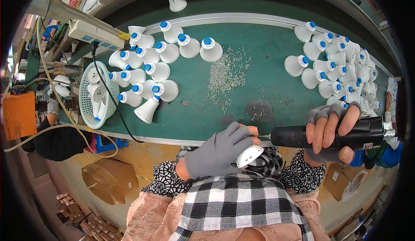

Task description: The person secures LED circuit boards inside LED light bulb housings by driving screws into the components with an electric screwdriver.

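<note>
My left hand (220, 151), in a grey fingerless glove, is closed around a white cone-shaped part (250, 156) near the table's front edge. My right hand (329, 130), gloved the same way, wraps round a black electric screwdriver (289, 136) lying level. Its thin bit points left and reaches the fingertips of my left hand; whether a screw sits there is too small to tell. Beyond my hands, small screws (227, 74) are scattered on the green table (268, 46).
White cones with blue caps stand in a left group (166, 53) and a right group (326, 65). A pale green basket (85, 98) holds white parts. A black cable (108, 89) crosses the left side. Hands of other people show at the far left (52, 107) and far right (388, 100).
</note>
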A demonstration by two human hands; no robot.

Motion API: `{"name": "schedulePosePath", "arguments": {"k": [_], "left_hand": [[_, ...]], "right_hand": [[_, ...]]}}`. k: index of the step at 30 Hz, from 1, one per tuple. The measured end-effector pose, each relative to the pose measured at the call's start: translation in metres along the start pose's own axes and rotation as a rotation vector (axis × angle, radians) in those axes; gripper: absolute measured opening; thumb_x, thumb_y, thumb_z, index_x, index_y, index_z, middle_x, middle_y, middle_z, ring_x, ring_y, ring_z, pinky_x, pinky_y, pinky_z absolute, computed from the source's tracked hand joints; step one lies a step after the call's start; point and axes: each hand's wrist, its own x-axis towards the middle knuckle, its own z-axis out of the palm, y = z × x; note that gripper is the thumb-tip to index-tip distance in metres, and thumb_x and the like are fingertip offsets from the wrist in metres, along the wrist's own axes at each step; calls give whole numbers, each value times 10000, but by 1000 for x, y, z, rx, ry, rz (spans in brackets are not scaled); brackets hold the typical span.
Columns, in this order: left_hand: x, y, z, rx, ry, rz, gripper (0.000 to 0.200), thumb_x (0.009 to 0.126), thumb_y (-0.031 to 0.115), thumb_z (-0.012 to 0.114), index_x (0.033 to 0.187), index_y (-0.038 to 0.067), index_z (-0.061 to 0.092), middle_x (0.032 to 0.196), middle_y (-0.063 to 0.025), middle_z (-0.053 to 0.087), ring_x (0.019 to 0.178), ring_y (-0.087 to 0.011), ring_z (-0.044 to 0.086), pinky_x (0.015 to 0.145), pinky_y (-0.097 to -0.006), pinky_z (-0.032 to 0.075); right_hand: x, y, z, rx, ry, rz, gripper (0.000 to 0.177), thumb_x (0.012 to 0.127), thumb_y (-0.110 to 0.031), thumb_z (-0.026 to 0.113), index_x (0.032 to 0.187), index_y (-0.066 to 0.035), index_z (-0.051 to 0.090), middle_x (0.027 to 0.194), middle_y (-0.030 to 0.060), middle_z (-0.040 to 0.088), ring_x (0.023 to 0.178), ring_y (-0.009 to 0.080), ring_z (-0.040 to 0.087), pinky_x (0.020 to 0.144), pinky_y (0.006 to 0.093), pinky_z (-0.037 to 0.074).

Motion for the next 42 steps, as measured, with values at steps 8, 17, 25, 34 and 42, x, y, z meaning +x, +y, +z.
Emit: {"name": "schedulePosePath", "arguments": {"k": [8,17,25,34,42], "left_hand": [[0,2,0,38,20,21,606,620,176,808,1168,88,567,1197,-90,494,1026,-293,513,788,-385,529],[1,3,0,47,7,13,599,630,176,815,1174,98,578,1194,-88,504,1040,-298,521,797,-386,529],[1,2,0,36,3,19,585,634,173,814,1165,96,582,1193,-87,507,1023,-294,522,799,-383,524],[3,4,2,80,11,56,556,631,142,792,1142,63,585,1178,-91,516,989,-282,531,780,-373,523],[2,-4,8,121,-37,118,616,613,124,756,1182,22,542,1207,-116,490,1052,-287,504,816,-378,507]], "right_hand": [[-1,-1,3,-16,25,15,418,698,-163,764,947,-121,430,733,58,605,512,181,601,579,338,489],[1,0,3,-7,-6,-10,426,696,-164,763,947,-118,421,717,51,593,502,170,590,570,334,489],[0,4,7,15,27,-8,421,692,-154,757,941,-106,421,729,58,593,503,171,587,561,328,483],[8,5,18,65,-3,39,352,684,-118,779,870,-34,492,644,74,557,487,172,551,475,302,452],[19,16,25,125,-97,118,318,671,-111,822,774,13,548,635,93,557,453,146,499,430,264,394]]}}
